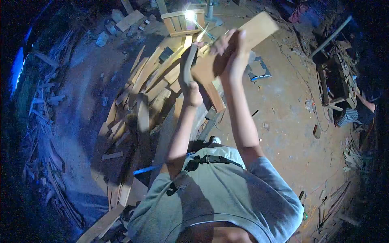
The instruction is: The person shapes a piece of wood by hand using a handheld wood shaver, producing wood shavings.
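Raised in front of me, my right hand [234, 52] is wrapped around a pale wooden board [259, 31], slightly blurred, that sticks out to the upper right. My left hand [194, 94] grips a curved, shaded piece of wood [187, 67], its thumb at the lower end. Between the hands, a browner wooden part [206, 68] shows in shadow; I cannot tell whether it belongs to the board. Below it, a short wooden strip [214, 97] angles downward. Behind and left of my hands lies a heap of wooden offcuts [156, 75].
A bright lamp [190, 15] shines by a slatted wooden crate [172, 25] at the back. On the right stand a wooden frame [325, 85] and another person's arm [366, 103]. Scrap wood [48, 99] lines the left side. A dark flat object [259, 69] lies on the dirt floor.
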Action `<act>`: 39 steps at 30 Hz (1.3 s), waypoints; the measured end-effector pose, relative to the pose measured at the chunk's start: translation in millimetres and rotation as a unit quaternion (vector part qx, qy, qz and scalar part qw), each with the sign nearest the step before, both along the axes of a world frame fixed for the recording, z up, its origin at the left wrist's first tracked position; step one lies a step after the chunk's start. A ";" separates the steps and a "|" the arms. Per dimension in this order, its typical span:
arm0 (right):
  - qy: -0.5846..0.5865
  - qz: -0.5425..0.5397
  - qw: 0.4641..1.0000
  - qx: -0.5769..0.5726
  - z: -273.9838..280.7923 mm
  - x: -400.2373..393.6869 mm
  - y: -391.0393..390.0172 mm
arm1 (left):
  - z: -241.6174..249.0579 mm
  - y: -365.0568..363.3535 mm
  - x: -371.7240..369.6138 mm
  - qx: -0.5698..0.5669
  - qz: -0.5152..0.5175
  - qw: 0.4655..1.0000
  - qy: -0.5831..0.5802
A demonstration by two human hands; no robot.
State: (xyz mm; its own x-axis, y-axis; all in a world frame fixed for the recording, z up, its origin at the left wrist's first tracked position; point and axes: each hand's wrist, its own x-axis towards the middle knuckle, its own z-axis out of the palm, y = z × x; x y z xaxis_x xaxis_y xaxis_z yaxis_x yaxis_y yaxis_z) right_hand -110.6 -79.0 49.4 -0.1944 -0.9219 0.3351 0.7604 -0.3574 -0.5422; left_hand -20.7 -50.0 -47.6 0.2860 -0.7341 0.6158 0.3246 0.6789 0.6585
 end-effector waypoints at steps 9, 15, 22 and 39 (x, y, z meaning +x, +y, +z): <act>-0.075 0.055 0.994 0.057 -33.4 14.3 -16.2 | 29.1 0.4 4.8 -0.039 0.010 0.990 -0.135; -0.078 -0.002 0.996 0.033 -19.5 4.2 -13.7 | 7.6 19.8 -4.4 0.195 -0.024 0.964 0.178; -0.074 -0.013 0.995 0.065 -43.3 8.9 -17.2 | -4.2 12.7 -1.6 0.177 -0.039 0.963 0.200; -0.106 0.046 0.988 0.106 -50.0 -7.5 -14.9 | 2.8 1.3 -11.8 0.041 0.010 0.994 -0.097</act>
State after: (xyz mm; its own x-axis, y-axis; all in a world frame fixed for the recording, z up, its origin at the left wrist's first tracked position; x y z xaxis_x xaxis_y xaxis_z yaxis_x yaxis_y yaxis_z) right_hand -118.1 -93.8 -0.7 -0.1510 -0.9842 0.0927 0.8891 -0.1762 -0.4225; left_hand -32.5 -48.7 -44.8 0.1828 -0.7798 0.5987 0.1729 0.6250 0.7612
